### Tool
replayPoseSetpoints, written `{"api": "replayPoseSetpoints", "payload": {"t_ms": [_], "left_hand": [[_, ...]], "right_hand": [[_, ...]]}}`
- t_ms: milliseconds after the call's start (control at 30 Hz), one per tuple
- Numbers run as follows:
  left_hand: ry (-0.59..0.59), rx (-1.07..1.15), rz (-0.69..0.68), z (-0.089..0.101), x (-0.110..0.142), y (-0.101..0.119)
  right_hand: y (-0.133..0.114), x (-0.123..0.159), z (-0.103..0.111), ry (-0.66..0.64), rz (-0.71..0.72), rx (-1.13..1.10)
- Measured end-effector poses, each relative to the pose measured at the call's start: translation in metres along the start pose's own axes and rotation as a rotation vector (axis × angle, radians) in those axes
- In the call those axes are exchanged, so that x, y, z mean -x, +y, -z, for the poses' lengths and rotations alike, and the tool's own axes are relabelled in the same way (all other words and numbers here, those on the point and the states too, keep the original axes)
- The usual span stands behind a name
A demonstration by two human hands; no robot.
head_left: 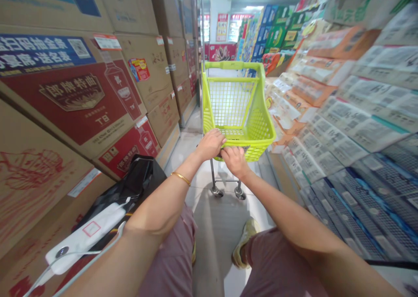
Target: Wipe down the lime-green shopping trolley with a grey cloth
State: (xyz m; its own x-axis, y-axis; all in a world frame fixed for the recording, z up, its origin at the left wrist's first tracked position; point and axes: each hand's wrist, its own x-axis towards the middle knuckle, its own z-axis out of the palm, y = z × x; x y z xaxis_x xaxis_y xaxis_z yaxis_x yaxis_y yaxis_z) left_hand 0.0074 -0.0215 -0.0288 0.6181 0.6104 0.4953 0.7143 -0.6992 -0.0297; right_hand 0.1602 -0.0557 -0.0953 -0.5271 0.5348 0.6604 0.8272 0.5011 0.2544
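A lime-green shopping cart [240,145] stands straight ahead of me, with a mesh basket and grey wheeled legs. My left hand [211,143], below a gold bangle [181,178], has its fingers curled over the near left part of the cart's rim. Close beside it, my right hand [235,161] is also closed on the near edge. The two hands almost touch, and they cover most of the bar beneath them.
Stacked liquor cartons [81,101] wall the left side. On the right, piled packs of paper tissues [326,114] line the aisle. A white device with a cable [88,236] and a black bag [137,179] are at lower left. The tiled floor [212,231] runs ahead.
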Motion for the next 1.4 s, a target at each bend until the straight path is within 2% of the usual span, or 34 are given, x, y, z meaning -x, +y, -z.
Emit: {"api": "replayPoseSetpoints", "payload": {"t_ms": [133, 233, 400, 567, 733, 833, 1033, 1100, 1233, 1400], "left_hand": [[0.017, 0.005, -0.017, -0.002, 0.001, -0.002], [0.022, -0.001, -0.028, -0.003, 0.001, -0.002], [0.023, -0.008, -0.021, -0.003, 0.001, -0.004], [0.024, -0.015, -0.029, -0.002, 0.001, -0.005], [0.044, -0.029, -0.034, -0.002, 0.002, -0.005], [0.048, -0.041, -0.041, -0.002, 0.001, -0.005], [0.024, -0.054, -0.04, 0.001, 0.0, -0.006], [0.025, -0.046, -0.041, 0.002, 0.0, -0.005], [0.022, -0.054, -0.026, 0.003, 0.001, -0.005], [0.013, -0.053, 0.007, 0.003, 0.001, -0.006]], "right_hand": [[0.011, -0.012, 0.017, 0.094, -0.096, -0.004], [0.013, -0.012, 0.017, 0.099, -0.111, 0.005], [0.004, 0.0, -0.004, -0.026, 0.021, 0.041], [-0.002, 0.025, -0.025, -0.152, 0.096, 0.015], [0.0, 0.04, -0.031, -0.241, 0.153, -0.023], [0.004, 0.028, -0.022, -0.165, 0.111, -0.024], [0.013, -0.011, 0.006, 0.16, -0.033, 0.054], [0.015, -0.015, 0.009, 0.205, -0.067, 0.06], [0.013, -0.011, 0.001, 0.151, -0.067, 0.046], [0.001, 0.01, -0.017, -0.04, 0.075, 0.005]]}}
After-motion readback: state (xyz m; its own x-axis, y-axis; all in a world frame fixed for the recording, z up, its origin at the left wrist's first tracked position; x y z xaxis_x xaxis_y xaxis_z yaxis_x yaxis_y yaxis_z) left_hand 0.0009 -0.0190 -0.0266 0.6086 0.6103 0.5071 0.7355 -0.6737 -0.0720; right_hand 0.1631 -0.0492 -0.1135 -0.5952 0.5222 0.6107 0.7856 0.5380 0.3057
